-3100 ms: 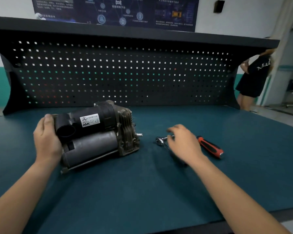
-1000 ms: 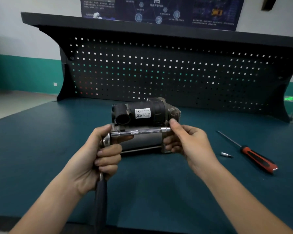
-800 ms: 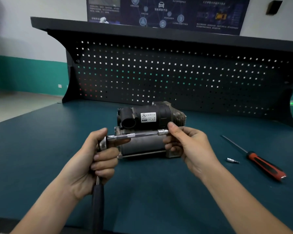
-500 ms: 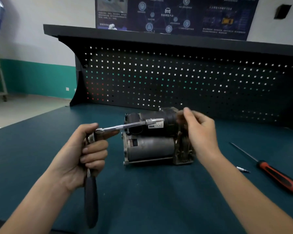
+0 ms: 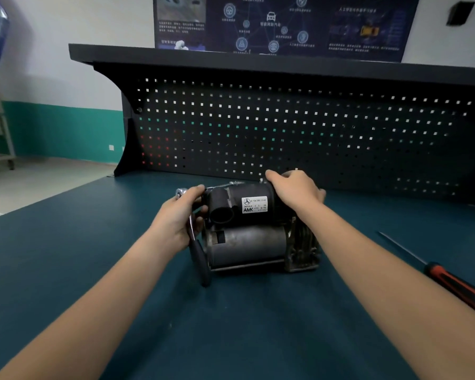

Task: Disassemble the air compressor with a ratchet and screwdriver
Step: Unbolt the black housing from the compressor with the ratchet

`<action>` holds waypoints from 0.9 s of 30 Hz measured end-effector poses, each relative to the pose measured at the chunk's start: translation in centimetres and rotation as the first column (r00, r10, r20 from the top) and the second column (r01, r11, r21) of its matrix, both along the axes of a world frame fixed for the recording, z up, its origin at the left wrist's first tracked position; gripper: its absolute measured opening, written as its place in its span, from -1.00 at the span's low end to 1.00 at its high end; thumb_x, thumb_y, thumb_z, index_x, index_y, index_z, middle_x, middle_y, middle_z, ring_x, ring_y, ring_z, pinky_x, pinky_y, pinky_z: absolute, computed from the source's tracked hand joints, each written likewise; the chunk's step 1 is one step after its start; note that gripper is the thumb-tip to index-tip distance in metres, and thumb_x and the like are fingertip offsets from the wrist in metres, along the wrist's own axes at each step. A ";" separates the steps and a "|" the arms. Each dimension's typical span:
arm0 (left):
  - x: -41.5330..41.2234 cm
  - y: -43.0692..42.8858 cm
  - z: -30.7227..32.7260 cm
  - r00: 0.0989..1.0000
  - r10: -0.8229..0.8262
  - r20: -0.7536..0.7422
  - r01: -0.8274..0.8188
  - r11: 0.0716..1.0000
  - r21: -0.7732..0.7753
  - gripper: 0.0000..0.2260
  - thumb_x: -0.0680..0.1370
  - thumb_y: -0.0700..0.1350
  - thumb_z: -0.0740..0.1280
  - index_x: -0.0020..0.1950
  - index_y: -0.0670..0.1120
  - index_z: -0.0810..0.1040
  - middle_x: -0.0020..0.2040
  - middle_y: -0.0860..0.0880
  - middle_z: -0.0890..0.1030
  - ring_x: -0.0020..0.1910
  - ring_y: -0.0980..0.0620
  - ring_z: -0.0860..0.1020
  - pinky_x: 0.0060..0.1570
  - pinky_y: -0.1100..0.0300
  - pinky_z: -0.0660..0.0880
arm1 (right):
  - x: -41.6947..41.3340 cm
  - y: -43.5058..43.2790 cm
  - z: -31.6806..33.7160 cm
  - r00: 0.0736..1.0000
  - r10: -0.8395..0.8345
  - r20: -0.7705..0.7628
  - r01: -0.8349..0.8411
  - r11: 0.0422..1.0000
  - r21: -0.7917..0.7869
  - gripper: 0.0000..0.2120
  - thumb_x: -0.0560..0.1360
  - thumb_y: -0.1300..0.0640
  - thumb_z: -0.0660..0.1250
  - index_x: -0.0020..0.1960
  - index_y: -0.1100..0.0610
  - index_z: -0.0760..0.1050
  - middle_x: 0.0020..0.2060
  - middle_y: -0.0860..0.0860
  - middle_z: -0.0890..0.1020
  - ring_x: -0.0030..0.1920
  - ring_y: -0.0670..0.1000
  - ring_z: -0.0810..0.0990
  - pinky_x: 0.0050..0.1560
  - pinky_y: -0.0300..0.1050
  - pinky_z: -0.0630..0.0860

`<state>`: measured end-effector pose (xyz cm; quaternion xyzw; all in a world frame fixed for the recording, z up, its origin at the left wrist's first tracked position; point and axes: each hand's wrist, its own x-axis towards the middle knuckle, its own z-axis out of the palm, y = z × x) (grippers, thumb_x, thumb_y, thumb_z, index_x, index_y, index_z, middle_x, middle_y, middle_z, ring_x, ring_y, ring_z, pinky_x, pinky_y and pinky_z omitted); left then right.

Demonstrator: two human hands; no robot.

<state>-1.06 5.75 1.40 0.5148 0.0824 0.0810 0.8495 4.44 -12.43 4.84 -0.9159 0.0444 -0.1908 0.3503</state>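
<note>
The air compressor [image 5: 247, 242], black on top with a white AMK label and a grey cylinder below, lies on the teal bench mat. My left hand [image 5: 180, 218] grips the ratchet [image 5: 199, 256] near its head; its black handle hangs down beside the compressor's left end, and the chrome extension runs right along the compressor's top rear. My right hand [image 5: 295, 189] lies over the compressor's top right, fingers curled over its far side. The extension's tip is hidden behind that hand. A red and black screwdriver [image 5: 450, 281] lies on the mat at the right.
A black pegboard back panel [image 5: 285, 127] with a shelf above it stands right behind the compressor. The bench's left edge [image 5: 39, 204] drops to the floor. A dark poster [image 5: 285, 23] hangs on the wall above.
My left hand has carried the ratchet forward and up, so the extension now lies along the compressor's top rear. My right hand has settled over the compressor's top right. The camera has moved closer.
</note>
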 end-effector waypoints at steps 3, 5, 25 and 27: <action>-0.3 0.6 -0.6 0.999 -0.030 0.015 0.028 0.995 0.100 -0.89 0.52 -0.07 0.34 -0.14 -0.08 0.49 -0.32 0.06 0.57 -0.63 0.20 0.39 -0.64 0.43 0.29 | -0.6 -0.1 -0.5 0.996 -0.014 0.083 0.014 1.000 -0.004 -0.61 0.50 -0.22 0.09 0.03 -0.01 0.56 -0.25 -0.11 0.54 -0.04 0.00 0.52 0.38 0.07 0.14; -0.8 1.5 -0.9 0.998 -0.053 0.039 0.044 0.980 0.194 -0.90 0.52 -0.05 0.34 -0.08 -0.07 0.52 -0.19 0.07 0.61 -0.63 0.20 0.34 -0.63 0.42 0.26 | -1.2 -0.1 -0.6 0.990 -0.017 0.140 0.018 1.000 -0.002 -0.61 0.52 -0.20 0.07 0.04 -0.02 0.56 -0.23 -0.09 0.55 0.08 0.01 0.53 0.39 0.04 0.15; -7.3 0.2 -1.7 0.833 -0.266 0.484 -0.276 0.558 0.782 -0.73 0.39 -0.09 0.47 -0.02 0.21 0.53 -0.22 0.37 0.60 -0.36 0.42 0.52 -0.43 0.56 0.35 | -3.5 -2.7 -1.8 0.894 0.293 0.340 -0.407 0.847 0.343 -0.79 0.38 -0.02 0.25 -0.35 -0.11 0.62 -0.22 -0.12 0.66 0.03 0.04 0.59 0.20 0.19 0.43; -8.0 -0.7 -1.9 0.816 -0.253 0.520 -0.329 0.538 0.777 -0.73 0.37 0.00 0.50 -0.01 0.24 0.52 -0.17 0.44 0.57 -0.19 0.44 0.54 -0.26 0.58 0.37 | -3.9 -3.3 -2.2 0.875 0.283 0.393 -0.435 0.816 0.380 -0.79 0.32 -0.02 0.23 -0.38 -0.10 0.62 -0.28 -0.13 0.66 -0.03 0.00 0.59 0.18 0.12 0.46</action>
